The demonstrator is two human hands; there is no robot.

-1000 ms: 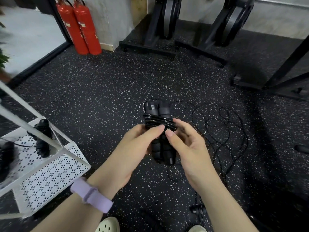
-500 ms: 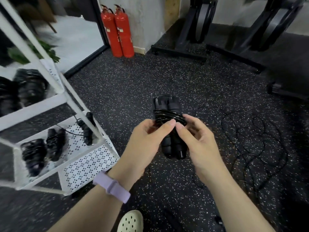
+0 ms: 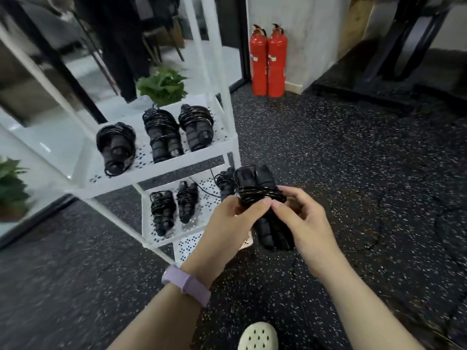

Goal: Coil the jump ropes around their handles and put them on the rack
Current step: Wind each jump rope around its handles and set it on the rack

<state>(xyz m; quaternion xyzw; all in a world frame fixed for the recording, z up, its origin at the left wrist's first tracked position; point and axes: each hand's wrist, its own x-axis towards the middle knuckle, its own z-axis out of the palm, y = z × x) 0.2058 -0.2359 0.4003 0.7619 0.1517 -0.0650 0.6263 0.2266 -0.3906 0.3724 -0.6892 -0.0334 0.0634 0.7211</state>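
Note:
A black jump rope, coiled tight around its two handles, is upright in front of me. My left hand grips it from the left and my right hand from the right, thumbs meeting on the coil. The white rack stands to the left. Its upper shelf carries three coiled ropes. The lower shelf holds more coiled ropes, one partly hidden behind the rope in my hands.
Two red fire extinguishers stand by the wall behind the rack. Green plants sit behind the rack and at the far left. Black gym machine bases lie at the upper right. My shoe shows at the bottom.
The view has swung left, bringing the rack and its upper shelf into sight. The loose rope on the floor at the right has left the view. Both hands keep their hold.

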